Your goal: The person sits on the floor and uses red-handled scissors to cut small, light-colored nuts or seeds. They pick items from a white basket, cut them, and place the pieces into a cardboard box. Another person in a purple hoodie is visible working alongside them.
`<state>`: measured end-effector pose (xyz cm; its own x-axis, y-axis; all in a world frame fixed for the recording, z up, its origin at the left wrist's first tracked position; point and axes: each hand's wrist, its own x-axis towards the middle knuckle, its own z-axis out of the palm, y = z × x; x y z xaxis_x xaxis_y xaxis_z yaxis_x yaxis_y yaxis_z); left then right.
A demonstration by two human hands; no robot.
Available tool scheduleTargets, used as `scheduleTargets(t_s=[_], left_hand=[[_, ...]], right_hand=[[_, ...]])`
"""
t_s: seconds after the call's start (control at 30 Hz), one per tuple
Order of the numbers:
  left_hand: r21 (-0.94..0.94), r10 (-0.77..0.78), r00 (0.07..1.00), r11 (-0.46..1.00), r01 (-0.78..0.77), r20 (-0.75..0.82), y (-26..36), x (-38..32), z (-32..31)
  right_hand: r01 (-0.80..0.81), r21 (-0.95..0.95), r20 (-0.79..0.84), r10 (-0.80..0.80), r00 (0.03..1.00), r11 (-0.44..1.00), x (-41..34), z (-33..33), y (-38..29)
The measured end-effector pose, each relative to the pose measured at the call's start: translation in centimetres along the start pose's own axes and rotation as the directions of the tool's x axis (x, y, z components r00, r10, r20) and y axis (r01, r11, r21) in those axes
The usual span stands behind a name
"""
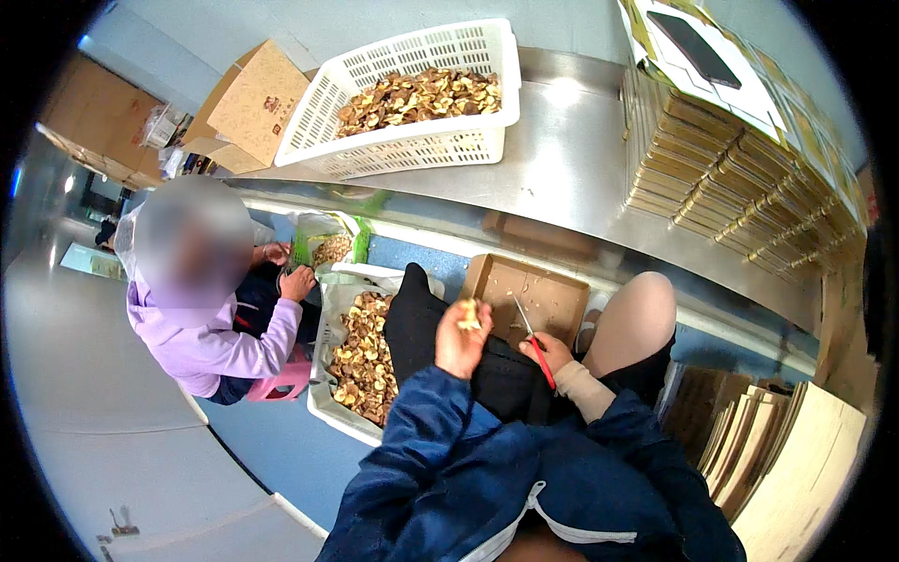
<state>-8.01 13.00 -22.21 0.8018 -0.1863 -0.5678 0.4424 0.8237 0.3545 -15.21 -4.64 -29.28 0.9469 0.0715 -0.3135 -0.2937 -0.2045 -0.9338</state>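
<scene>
A pale yellowish dried mushroom [470,315] rests in the fingers of my left hand [458,344], raised over my lap. My right hand [551,355] grips red-handled scissors [539,357], whose metal blades point away from me toward a shallow cardboard box [581,298]. Small pale scraps lie on that box's floor, just beyond my hands. To the left of my leg stands a white plastic crate [322,400] with a liner, filled with brown and cream dried mushrooms [362,351].
A co-worker [211,330] sits at left on a pink stool [282,377], hands by a green-edged bag [362,239]. On the steel counter [562,168] are a white basket [414,151] of mushrooms, an open carton [249,112] and stacked flat cardboard [702,168] under a phone [694,49]. Cardboard sheets [793,442] stand at right.
</scene>
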Motion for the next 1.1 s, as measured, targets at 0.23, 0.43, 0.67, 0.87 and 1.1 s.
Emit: scheduleTargets(t_s=[0.23, 0.43, 0.67, 0.87, 1.1], left_hand=[[0.468, 0.370, 0.748, 0.605, -0.644, 0.551, 19.1, 0.7, 22.4], [0.504, 0.551, 0.573, 0.291, -0.813, 0.607, 22.3, -2.4, 14.1], [0.588, 0.585, 0.750, 0.737, -0.333, -0.309, 22.9, -6.4, -28.0], [0.960, 0.609, 0.745, 0.125, 0.249, -0.272, 10.1, -7.4, -50.0], [0.271, 0.271, 0.567, 0.959, -0.087, -0.778, 5.9, 0.1, -46.8]], right_hand=[[0.110, 0.122, -0.030, -0.107, 0.994, 0.986, 0.5, 1.1, 0.9], [-0.190, 0.268, -0.049, 0.211, 0.976, 0.944, 1.0, -1.0, 1.9], [-0.168, 0.191, -0.057, 0.182, 0.982, 0.967, 1.3, -0.5, 2.4], [-0.400, 0.219, -0.002, 0.410, 0.912, 0.890, 2.8, 0.2, 1.9], [-0.463, 0.102, -0.107, 0.472, 0.875, 0.881, 2.4, -1.3, 2.2]])
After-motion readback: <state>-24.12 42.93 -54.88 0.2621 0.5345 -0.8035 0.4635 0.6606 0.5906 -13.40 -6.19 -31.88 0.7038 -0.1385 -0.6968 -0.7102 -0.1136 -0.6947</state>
